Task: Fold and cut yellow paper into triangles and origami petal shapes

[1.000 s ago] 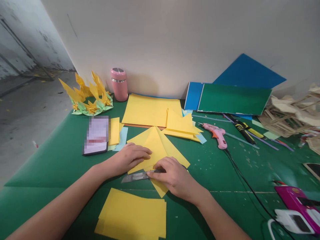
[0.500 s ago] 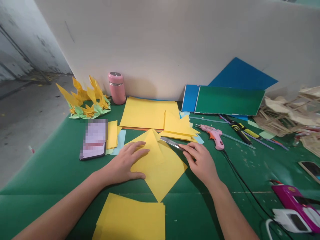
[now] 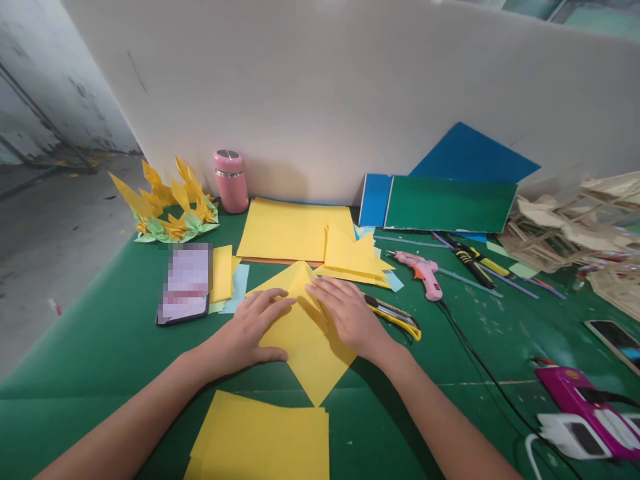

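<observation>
A square sheet of yellow paper [image 3: 313, 357] lies cornerwise on the green table, its top corner bearing a folded flap. My left hand [image 3: 255, 327] rests on the paper's left half, fingers spread and flat. On the right half lies my right hand [image 3: 347, 313], palm down with its fingers stretched toward the flap; it grips nothing. Just right of that hand sits a yellow and black utility knife [image 3: 395, 317], partly hidden behind it. Nearer to me is a stack of yellow paper [image 3: 265, 433].
Behind are more yellow sheets [image 3: 290, 230] and folded pieces [image 3: 350, 257]. A phone [image 3: 185, 283], a paper crown [image 3: 175, 210] and a pink flask [image 3: 232, 183] stand left. To the right are a pink glue gun [image 3: 423, 270], its cord, and a purple power strip [image 3: 580, 403].
My right hand has let go of the utility knife, which now lies on the table. That hand has moved left onto the paper, while my left hand stays in place.
</observation>
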Demonstrator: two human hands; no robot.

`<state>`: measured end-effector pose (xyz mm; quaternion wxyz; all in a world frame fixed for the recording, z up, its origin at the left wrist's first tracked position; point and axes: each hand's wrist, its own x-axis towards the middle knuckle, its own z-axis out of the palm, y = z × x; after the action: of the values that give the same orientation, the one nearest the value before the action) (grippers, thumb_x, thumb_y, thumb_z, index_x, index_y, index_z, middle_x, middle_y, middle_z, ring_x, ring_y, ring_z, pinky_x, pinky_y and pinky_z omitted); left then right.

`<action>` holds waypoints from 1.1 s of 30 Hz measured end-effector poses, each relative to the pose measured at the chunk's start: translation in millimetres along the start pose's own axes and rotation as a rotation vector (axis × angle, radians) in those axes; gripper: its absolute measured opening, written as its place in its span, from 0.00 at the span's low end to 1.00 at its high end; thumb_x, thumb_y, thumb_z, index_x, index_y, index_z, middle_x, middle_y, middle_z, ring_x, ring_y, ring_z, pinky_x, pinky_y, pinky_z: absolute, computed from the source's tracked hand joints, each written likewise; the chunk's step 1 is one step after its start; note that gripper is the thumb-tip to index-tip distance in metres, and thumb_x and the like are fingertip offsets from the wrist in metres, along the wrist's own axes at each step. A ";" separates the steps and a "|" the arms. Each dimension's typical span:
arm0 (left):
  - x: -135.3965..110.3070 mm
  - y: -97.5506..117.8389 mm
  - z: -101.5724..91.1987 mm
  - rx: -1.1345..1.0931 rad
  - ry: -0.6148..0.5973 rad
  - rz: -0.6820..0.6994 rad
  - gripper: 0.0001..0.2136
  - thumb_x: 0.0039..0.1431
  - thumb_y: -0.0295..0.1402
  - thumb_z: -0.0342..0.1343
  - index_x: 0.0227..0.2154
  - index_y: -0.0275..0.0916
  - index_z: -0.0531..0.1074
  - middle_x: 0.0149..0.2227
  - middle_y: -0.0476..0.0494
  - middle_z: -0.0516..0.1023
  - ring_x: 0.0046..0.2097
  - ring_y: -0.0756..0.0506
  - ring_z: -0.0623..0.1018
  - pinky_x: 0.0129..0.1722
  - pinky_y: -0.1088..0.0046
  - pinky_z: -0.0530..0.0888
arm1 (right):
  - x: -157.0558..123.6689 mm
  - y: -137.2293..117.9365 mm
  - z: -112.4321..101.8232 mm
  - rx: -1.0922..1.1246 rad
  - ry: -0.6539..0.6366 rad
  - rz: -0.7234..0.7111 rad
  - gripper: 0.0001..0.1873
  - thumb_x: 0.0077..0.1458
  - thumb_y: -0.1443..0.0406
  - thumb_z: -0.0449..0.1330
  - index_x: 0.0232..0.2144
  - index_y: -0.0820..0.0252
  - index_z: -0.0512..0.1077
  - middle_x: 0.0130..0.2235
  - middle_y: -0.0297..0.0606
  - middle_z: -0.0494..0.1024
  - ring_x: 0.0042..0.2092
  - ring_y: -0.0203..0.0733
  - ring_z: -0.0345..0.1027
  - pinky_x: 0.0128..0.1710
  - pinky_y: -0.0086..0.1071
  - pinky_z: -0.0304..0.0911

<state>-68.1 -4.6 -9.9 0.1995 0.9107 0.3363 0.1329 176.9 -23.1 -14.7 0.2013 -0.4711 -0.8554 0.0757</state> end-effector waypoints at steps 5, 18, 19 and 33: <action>-1.2 -1.6 2.6 0.058 0.016 0.014 0.35 0.53 0.49 0.59 0.60 0.45 0.54 0.57 0.35 0.64 0.58 0.33 0.64 0.56 0.51 0.63 | 35.7 -8.2 0.7 -0.055 -0.210 -0.125 0.35 0.51 0.79 0.49 0.61 0.55 0.58 0.62 0.36 0.63 0.66 0.48 0.43 0.63 0.53 0.38; -3.8 7.3 2.6 0.001 0.053 -0.136 0.28 0.51 0.36 0.64 0.53 0.42 0.58 0.48 0.41 0.71 0.51 0.38 0.71 0.50 0.59 0.70 | 33.7 1.5 -6.3 0.001 0.024 -0.018 0.22 0.53 0.79 0.47 0.45 0.58 0.69 0.41 0.39 0.78 0.44 0.44 0.68 0.46 0.40 0.54; -3.3 7.6 1.5 0.008 0.065 -0.133 0.27 0.52 0.35 0.63 0.52 0.42 0.58 0.49 0.41 0.70 0.52 0.38 0.70 0.51 0.59 0.69 | 33.8 3.9 -9.3 0.008 0.061 -0.007 0.20 0.52 0.79 0.47 0.42 0.59 0.70 0.39 0.39 0.78 0.43 0.44 0.69 0.44 0.38 0.54; 2.3 4.7 1.9 0.085 0.218 -0.016 0.06 0.63 0.30 0.50 0.34 0.41 0.71 0.52 0.41 0.69 0.54 0.38 0.67 0.54 0.54 0.66 | 27.9 28.3 -33.6 0.118 0.246 -0.105 0.20 0.44 0.80 0.46 0.24 0.58 0.74 0.33 0.38 0.74 0.37 0.42 0.68 0.37 0.34 0.61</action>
<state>-63.1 -6.8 -9.1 0.1242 0.8958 0.3686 0.2152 199.6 13.7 14.4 0.3356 -0.4190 -0.8418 0.0568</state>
